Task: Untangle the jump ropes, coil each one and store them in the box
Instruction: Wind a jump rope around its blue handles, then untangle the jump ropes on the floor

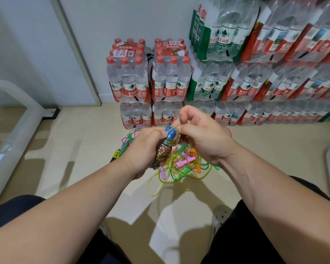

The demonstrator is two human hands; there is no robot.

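One coil point(164, 149) above the pile point(185, 168) is being gripped by the left hand point(141, 151), its top being pinched by the right hand point(202, 136), seemingly for tucking.

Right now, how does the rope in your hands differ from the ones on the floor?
The blue-handled rope is wound tight and gripped in the left hand; the floor pile lies loose and tangled. Its handles are blue; the pile shows pink, green and orange ones. Both are jump ropes.

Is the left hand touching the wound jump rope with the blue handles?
Touching. The head view shows the left hand gripping the wound jump rope, its fingers curled around the coils below the blue handles.
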